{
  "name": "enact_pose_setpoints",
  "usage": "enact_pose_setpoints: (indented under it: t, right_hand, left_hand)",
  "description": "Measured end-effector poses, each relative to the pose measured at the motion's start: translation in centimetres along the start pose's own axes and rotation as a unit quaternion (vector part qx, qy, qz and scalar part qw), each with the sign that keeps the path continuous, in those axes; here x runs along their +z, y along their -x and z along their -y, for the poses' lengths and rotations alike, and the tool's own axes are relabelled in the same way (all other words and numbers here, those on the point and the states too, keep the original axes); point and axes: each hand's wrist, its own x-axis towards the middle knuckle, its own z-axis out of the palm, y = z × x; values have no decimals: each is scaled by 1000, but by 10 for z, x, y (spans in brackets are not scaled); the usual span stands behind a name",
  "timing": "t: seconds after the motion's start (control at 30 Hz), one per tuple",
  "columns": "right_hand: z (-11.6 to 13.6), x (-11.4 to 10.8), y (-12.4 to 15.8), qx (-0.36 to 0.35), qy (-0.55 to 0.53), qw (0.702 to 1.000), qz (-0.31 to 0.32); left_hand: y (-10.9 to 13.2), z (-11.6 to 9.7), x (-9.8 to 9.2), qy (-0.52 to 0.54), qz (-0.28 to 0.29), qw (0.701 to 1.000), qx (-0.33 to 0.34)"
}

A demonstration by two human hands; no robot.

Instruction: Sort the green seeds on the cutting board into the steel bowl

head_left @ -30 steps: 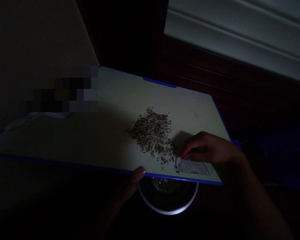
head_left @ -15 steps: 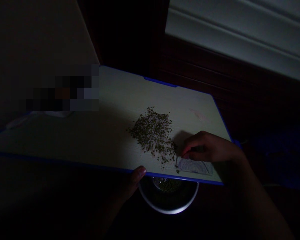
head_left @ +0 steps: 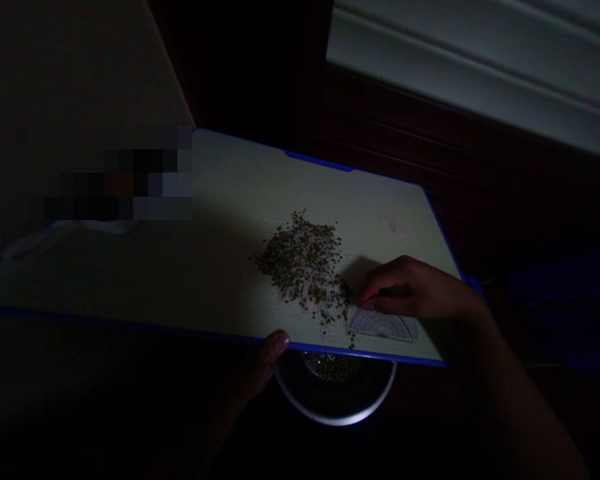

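A pale board with a blue rim [head_left: 205, 280] stretches across the view. My left hand [head_left: 267, 357] grips its near edge, thumb on top and the other fingers hidden underneath. Small green beans [head_left: 303, 257], perhaps mung beans, lie in a loose scattered heap mid-board. To their right, my right hand [head_left: 413, 287] is closed in a pinch at the upper edge of a clear half-round protractor [head_left: 383, 325], which rests on or close to the board. A few beans sit by the protractor's left end. Below the near edge is a metal bowl [head_left: 337, 420] holding more green beans, partly covered by the board.
The room is very dark. A pale ridged panel [head_left: 455, 67] stands at the upper right, with dark wood [head_left: 380, 133] beneath it. A pale surface [head_left: 80, 67] rises at the upper left, beside a blurred-out patch. Something blue [head_left: 570, 307] lies at the right.
My right hand and the protractor have shifted slightly away from the near edge and to the left, toward the beans. My left hand keeps its grip on the board. The whole view has drifted slightly.
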Motion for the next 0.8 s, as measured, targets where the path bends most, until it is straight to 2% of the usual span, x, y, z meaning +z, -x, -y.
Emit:
enact_pose_setpoints:
  t: [0.23,0.53,0.63,0.8]
  right_hand:
    - [2,0,1,-5,-6,1000,6]
    - [3,-1,2,9,6,1000,11]
    - [2,1,1,10,4,1000,18]
    - [4,3,0,7,-3,999,31]
  left_hand:
    - [-7,7,-12,6,12,1000,6]
    - [2,-3,3,9,-10,1000,15]
    - [3,-3,2,12,-4,1000,-2]
    - [-2,2,-8,-17,-5,1000,16]
